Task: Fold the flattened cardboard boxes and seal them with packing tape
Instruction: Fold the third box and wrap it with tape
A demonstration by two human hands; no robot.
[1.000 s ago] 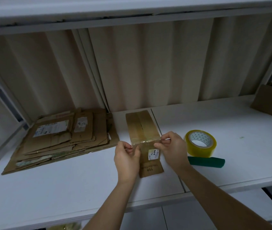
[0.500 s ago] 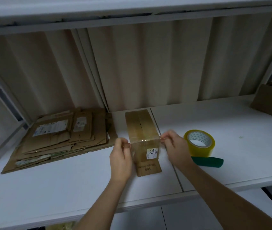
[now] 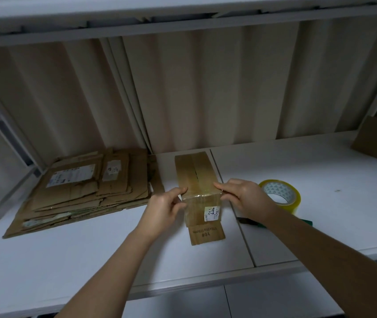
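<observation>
Hands flank the box's near end: my left hand has its thumb on the top edge and fingers curled against the left corner, my right hand pinches the right corner, where clear tape seems to wrap over. The box sits between them on the shelf, long axis running straight away from me toward the back wall, taped seam along it. Both hands look equally near. A bottom flap sticks out toward me. Flat boxes lie left; the tape roll is just right of my right hand.
</observation>
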